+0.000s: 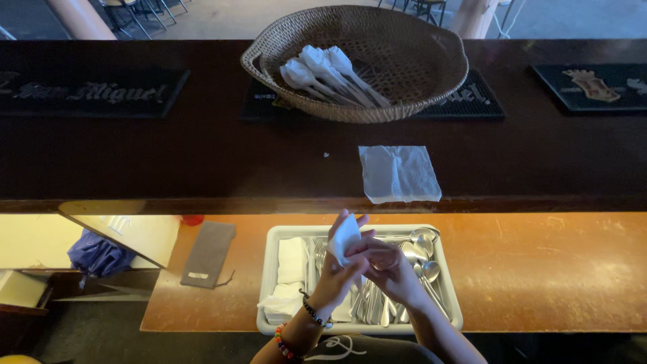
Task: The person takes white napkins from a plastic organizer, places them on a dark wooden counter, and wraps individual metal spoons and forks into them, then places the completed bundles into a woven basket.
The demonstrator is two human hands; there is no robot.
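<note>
The left hand [337,276] is grasping a white napkin [345,237], which is being wrapped around cutlery pinched by the right hand [389,269], above a white tray [445,296] of spoons [424,253]. The wrapping looks partly done; tighter rolling seems needed. Another napkin [399,173] is lying flat on the counter [168,155], below a basket [418,61].

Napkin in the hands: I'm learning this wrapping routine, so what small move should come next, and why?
Probably finish twisting the white napkin tight around the cutlery. The left hand and right hand both grip it above the tray, its top looks loose, while the wrapped bundles in the basket look snug.
</note>
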